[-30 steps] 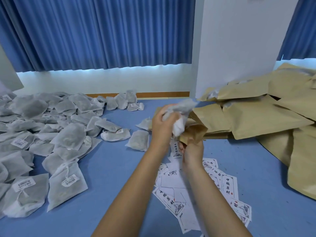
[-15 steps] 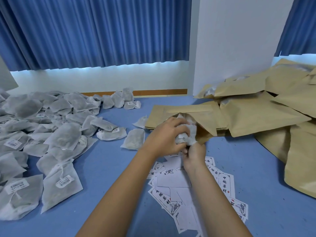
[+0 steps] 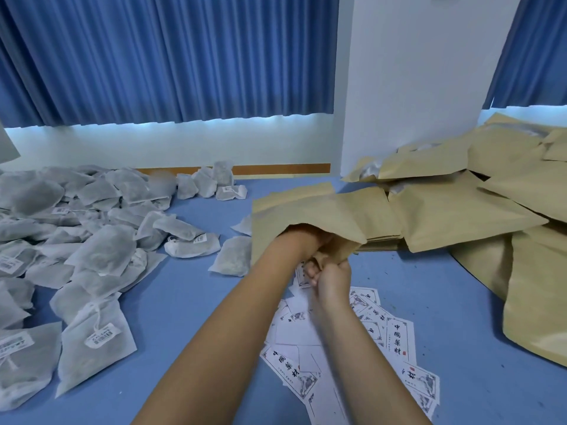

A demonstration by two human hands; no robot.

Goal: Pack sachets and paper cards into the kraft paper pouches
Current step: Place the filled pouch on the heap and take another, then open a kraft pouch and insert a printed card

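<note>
My left hand (image 3: 302,242) is pushed wrist-deep into the mouth of a kraft paper pouch (image 3: 306,210). Its fingers and the white sachet it carried are hidden inside. My right hand (image 3: 329,277) is just below and pinches the lower edge of the pouch mouth. Under my forearms, paper cards (image 3: 395,335) with black printed characters lie scattered on the blue table. A large heap of grey-white sachets (image 3: 101,253) with barcode tags covers the left side.
Piles of kraft pouches (image 3: 454,216) fill the right side, some showing white contents at their mouths. A white pillar (image 3: 414,87) stands behind them. Blue curtains hang at the back. A single sachet (image 3: 231,256) lies just left of the held pouch.
My left hand has carried the sachet from above the pouch mouth down into it, and both are now inside. The pouch has flattened forward over the hand. My right hand keeps its pinch.
</note>
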